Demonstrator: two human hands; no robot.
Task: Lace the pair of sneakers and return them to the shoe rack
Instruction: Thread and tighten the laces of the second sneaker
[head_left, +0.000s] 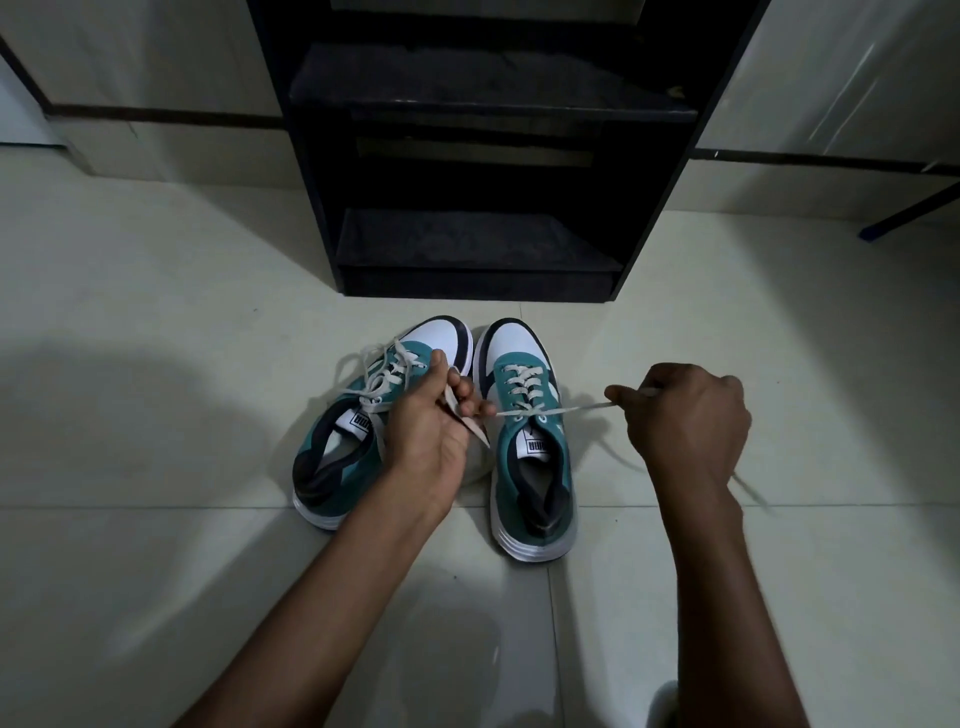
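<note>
Two teal, white and navy sneakers stand side by side on the floor, toes toward the rack. The left sneaker (343, 457) leans to the left, its white lace tied in loose loops. The right sneaker (530, 441) stands upright, laced across its eyelets. My left hand (431, 431) pinches one end of the right sneaker's lace (561, 410) between the two shoes. My right hand (685, 415) grips the other end, pulled out taut to the right. The loose tail hangs below my right wrist.
A black shoe rack (483, 249) with dark, bare shelves stands right behind the sneakers. Pale tiled floor (156, 571) spreads all around. Light cabinet fronts sit on both sides of the rack. A dark metal leg (904, 213) slants at the far right.
</note>
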